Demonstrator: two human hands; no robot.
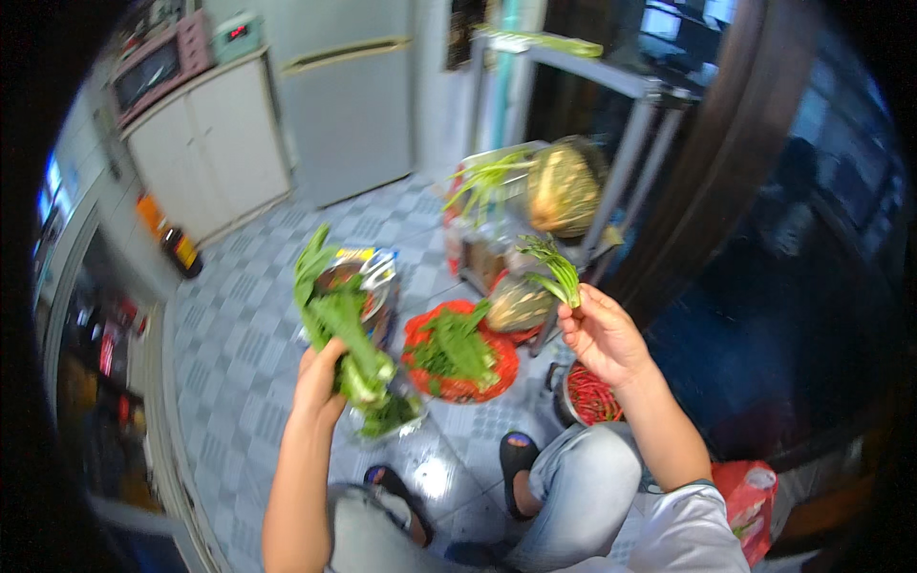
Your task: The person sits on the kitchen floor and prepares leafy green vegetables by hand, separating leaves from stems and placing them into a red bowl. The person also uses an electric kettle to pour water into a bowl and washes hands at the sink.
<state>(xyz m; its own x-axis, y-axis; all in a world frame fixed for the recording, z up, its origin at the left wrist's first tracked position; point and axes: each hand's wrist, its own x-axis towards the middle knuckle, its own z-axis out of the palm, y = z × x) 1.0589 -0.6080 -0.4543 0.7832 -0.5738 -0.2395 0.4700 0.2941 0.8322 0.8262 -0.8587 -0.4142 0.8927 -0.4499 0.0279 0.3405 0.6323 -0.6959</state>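
My left hand (320, 379) is closed around a bunch of leafy green vegetables (351, 336), their pale stem ends pointing down. In my right hand (602, 333), between thumb and fingertips, is a small bunch of thin green stems (562, 276) with darker tips. Between and beyond my hands, more leafy greens (462, 344) lie on a red plastic bag (501, 362) on the floor. Under my left hand's greens sits a clear plastic container or bag with greens (390, 417). A partly hidden bowl or pot (372, 301) stands behind the left bunch.
A pot of red chillies (593, 394) stands by my right knee. Two mottled squashes (566, 190) are at a metal rack (616, 79), the lower squash on red plastic. A dark bottle (180, 251) stands by the left wall; a fridge (351, 122) stands ahead. A red bag (749, 501) is at lower right.
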